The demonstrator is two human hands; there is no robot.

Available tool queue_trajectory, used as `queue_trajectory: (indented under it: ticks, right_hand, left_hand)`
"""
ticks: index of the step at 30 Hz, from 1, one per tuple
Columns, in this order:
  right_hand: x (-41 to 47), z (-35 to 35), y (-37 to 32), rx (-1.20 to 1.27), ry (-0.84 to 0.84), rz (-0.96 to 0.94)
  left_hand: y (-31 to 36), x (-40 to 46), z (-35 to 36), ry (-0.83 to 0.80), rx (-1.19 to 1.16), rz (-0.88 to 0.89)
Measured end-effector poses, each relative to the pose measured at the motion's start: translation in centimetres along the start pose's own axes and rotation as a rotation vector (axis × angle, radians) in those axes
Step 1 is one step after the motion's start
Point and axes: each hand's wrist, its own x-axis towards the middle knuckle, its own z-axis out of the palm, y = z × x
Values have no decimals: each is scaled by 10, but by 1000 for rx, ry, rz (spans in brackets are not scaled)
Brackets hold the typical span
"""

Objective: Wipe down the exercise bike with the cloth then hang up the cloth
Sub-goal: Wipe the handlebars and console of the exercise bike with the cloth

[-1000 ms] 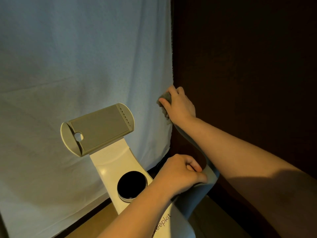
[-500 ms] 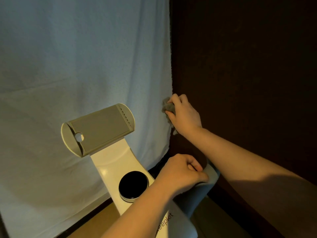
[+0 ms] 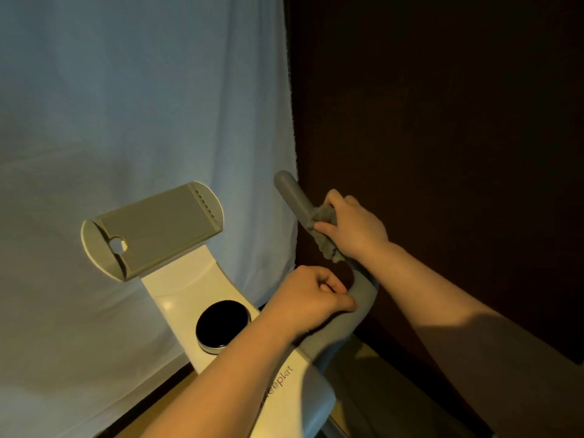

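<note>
The exercise bike's cream stem (image 3: 189, 279) rises in the lower middle, with a grey tablet holder (image 3: 151, 230) on top and a round black dial (image 3: 222, 322) below it. A grey padded handlebar (image 3: 292, 194) curves up on the right. My right hand (image 3: 354, 227) is shut on a grey cloth (image 3: 325, 241), pressing it around the handlebar's middle. My left hand (image 3: 311, 300) grips the handlebar's lower bend (image 3: 363, 298), just below the cloth.
A pale blue sheet (image 3: 142, 105) hangs behind the bike across the left half. A dark brown wall (image 3: 442, 121) fills the right. Wooden floor (image 3: 376, 390) shows beneath the bike.
My right hand has slid the cloth down the handlebar from near its tip, uncovering the upper end. My left hand has kept its grip on the lower bend.
</note>
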Motion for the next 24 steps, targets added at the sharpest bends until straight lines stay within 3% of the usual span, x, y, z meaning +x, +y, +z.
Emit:
queue_trajectory:
  ticks: [8, 13, 18, 24]
  right_hand:
    - [-66, 10, 12, 82, 224, 107]
    - [-67, 19, 5, 285, 358, 150]
    - [-100, 22, 19, 509, 334, 171]
    - [-84, 13, 15, 577, 346, 336]
  left_hand:
    - [2, -5, -1, -21, 78, 59]
    - [5, -6, -1, -9, 104, 59]
    - [5, -9, -2, -2, 127, 72]
    - [7, -9, -1, 29, 140, 56]
